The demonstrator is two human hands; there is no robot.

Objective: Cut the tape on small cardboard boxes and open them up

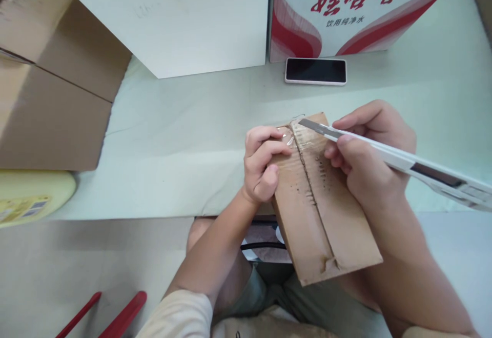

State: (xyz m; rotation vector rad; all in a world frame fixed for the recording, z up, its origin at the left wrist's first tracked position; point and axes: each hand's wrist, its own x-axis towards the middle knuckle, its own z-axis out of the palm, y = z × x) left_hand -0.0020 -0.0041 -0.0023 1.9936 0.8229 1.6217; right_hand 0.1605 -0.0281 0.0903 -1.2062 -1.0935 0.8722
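A small brown cardboard box (326, 225) lies half on the pale table's front edge, its taped centre seam facing up. My left hand (262, 162) is closed on the box's far left corner, pressing it down. My right hand (365, 156) is closed on a white utility knife (403, 159). The knife's metal blade tip (307, 122) rests at the far end of the seam, where clear tape is wrinkled.
A black-screened phone (315, 71) lies on the table (172, 138) behind the box. A white box (180, 15) and a red-and-white carton (346, 10) stand at the back. Brown cartons (49, 81) sit at left, a yellow object (31, 194) below them, red handles (115, 317) on the floor.
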